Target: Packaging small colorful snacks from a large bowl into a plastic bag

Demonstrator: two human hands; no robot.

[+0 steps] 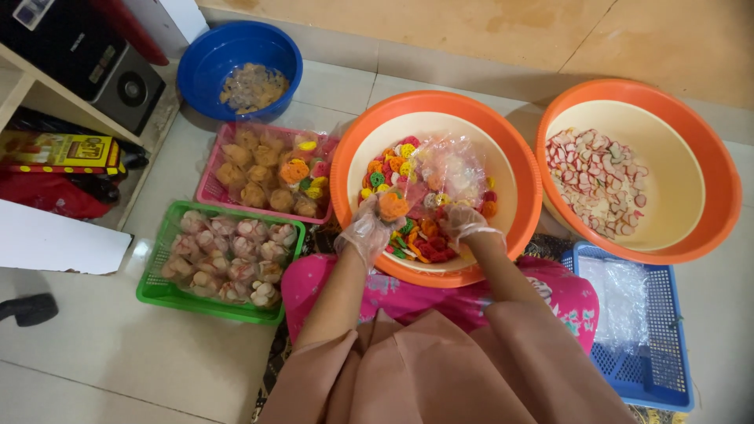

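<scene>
Between your gloved fingers [377, 224] sits the work: your left hand [367, 229] pinches an orange flower-shaped cracker [393, 206], and your right hand [463, 224] has its fingers curled around the mouth of a clear plastic bag [452, 173], which stands partly filled just beyond them. Under both hands lie the loose coloured crackers [416, 243], heaped against the near wall of the orange basin [440, 106], so plenty is left to bag.

Left of your fingers, the green basket [153, 290] is full of tied bags and, a little further off, the pink basket [208, 188] holds more, so much packing looks done. Right of your fingers, the blue basket [667, 369] keeps empty bags. Beyond it, a second orange basin [719, 169] of pink-and-white pieces looks untouched. Farthest left, a blue bowl [196, 71] holds pale bits.
</scene>
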